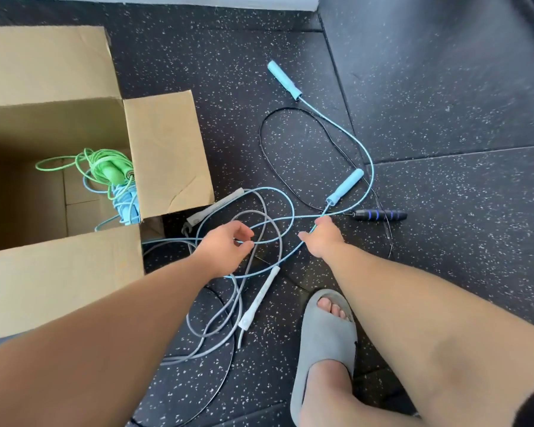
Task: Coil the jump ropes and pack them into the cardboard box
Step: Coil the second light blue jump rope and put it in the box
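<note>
Mid-frame, the left hand [225, 245] pinches the blue rope [346, 187]; the right hand [322, 238] grips it too, its fingers hidden. The cardboard box [167, 143] runs off the left edge.

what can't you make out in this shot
Head view:
- Black rope: second handle nowhere in view.
- Cardboard box: left side cut off by the frame edge; a flap hides part of the coiled ropes.
- Gray handle: near end lost in shadow beside the box.
</note>
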